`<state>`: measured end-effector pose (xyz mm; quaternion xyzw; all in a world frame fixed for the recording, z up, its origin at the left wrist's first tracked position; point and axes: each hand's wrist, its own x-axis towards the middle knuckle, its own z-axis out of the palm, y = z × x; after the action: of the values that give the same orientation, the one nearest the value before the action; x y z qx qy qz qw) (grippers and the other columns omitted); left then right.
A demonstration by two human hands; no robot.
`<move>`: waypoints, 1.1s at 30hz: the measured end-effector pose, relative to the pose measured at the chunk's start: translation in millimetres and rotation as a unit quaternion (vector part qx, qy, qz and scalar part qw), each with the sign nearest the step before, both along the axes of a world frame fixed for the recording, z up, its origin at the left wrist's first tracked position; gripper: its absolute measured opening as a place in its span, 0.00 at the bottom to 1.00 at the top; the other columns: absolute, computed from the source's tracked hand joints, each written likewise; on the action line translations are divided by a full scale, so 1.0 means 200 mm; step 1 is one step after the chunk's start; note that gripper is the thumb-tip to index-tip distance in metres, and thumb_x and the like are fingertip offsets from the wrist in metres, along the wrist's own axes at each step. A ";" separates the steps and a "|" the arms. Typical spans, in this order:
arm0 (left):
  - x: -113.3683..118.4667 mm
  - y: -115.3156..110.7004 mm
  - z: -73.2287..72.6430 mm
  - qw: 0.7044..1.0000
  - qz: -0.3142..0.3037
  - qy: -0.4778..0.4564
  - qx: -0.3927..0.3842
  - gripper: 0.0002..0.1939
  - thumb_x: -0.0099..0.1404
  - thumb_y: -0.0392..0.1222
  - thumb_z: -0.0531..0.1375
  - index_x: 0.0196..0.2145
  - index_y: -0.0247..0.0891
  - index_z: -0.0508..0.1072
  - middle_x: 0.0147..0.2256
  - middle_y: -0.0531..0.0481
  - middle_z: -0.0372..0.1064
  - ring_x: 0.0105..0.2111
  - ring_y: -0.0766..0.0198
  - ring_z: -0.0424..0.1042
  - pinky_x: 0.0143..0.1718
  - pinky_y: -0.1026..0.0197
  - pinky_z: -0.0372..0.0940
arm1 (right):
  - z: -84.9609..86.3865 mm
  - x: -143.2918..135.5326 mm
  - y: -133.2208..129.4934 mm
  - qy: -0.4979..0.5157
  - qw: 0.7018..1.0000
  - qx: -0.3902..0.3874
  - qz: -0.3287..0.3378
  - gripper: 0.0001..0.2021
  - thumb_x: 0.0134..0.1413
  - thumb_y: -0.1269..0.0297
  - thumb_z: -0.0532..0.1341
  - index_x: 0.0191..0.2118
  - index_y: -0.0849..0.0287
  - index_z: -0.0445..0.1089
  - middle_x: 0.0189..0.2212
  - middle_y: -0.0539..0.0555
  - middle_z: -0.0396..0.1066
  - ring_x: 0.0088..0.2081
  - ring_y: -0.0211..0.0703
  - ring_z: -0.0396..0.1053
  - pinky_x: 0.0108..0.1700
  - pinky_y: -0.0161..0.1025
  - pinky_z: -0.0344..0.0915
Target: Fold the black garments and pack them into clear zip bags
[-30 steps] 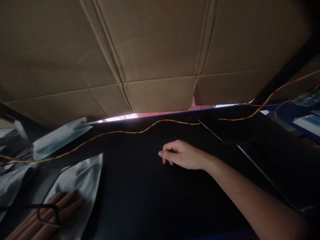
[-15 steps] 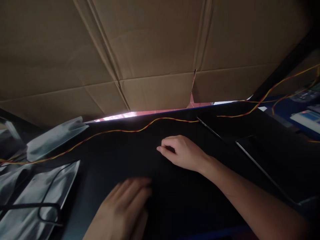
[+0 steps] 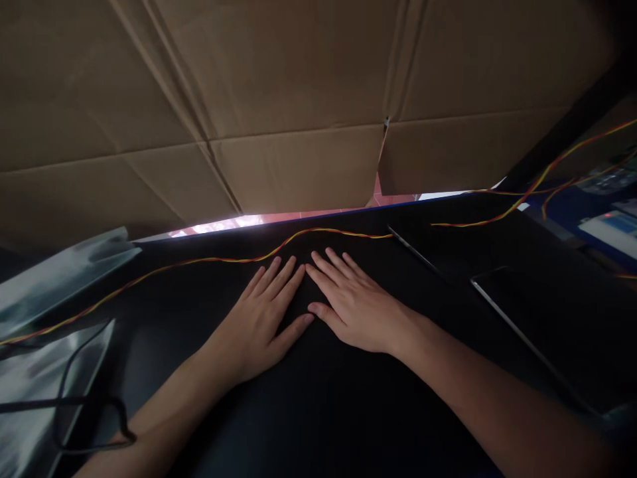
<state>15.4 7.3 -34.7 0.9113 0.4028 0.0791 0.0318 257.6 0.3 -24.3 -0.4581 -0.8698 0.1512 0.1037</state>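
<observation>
My left hand (image 3: pixel 263 315) lies palm down on the black tabletop (image 3: pixel 308 411), fingers spread and holding nothing. Beside it my right hand (image 3: pixel 353 302) rests flat as well, its fingers apart. The two index fingertips meet or nearly meet at the middle, and the thumbs point toward each other. Just beyond the fingertips runs a twisted red and yellow wire (image 3: pixel 308 231) across the table. Right of my right hand is a dark flat device with a pale metal edge (image 3: pixel 517 338); a smaller dark slab (image 3: pixel 415 249) lies nearer the back.
A cardboard sheet (image 3: pixel 298 79) stands upright along the far edge. At the left are a translucent plastic bag (image 3: pixel 64 275), a silvery pouch (image 3: pixel 30 372) and a black cable (image 3: pixel 94 399) that overlaps my left forearm in view. A white box-like item (image 3: pixel 610 229) sits at far right.
My left hand has moved forward from the near side, settling flat beside the right. My right hand has uncurled and spread its fingers. The view has shifted slightly.
</observation>
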 end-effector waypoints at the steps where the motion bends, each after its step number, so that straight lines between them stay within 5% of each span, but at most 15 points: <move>1: 0.00 0.00 0.00 1.000 -0.002 0.001 -0.001 0.41 0.81 0.64 0.46 0.79 0.37 0.45 0.78 0.38 0.44 0.79 0.42 0.41 0.75 0.29 0.51 | 0.00 0.00 0.00 -0.005 1.000 0.001 -0.001 0.36 0.79 0.49 0.48 0.79 0.71 0.49 0.80 0.65 0.38 0.80 0.62 0.34 0.80 0.63 0.37; 28: 0.01 0.02 0.04 0.999 0.003 -0.023 -0.026 0.39 0.81 0.65 0.49 0.78 0.37 0.53 0.77 0.37 0.48 0.78 0.41 0.45 0.76 0.30 0.50 | 0.02 -0.01 -0.01 0.001 1.000 -0.027 -0.005 0.37 0.79 0.46 0.48 0.80 0.66 0.48 0.80 0.63 0.38 0.81 0.57 0.32 0.80 0.62 0.37; 33: -0.14 -0.10 0.16 0.999 0.034 -0.003 0.020 0.31 0.79 0.61 0.55 0.72 0.44 0.66 0.73 0.41 0.61 0.68 0.40 0.70 0.67 0.34 0.69 | 0.02 0.00 -0.01 0.008 0.999 -0.035 -0.010 0.37 0.78 0.45 0.50 0.80 0.66 0.48 0.80 0.62 0.38 0.81 0.58 0.32 0.80 0.62 0.36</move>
<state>-12.4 -12.5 -3.5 0.8974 0.4316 0.0910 0.0127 256.9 -1.1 -20.6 -0.4691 -0.8585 0.1838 0.0958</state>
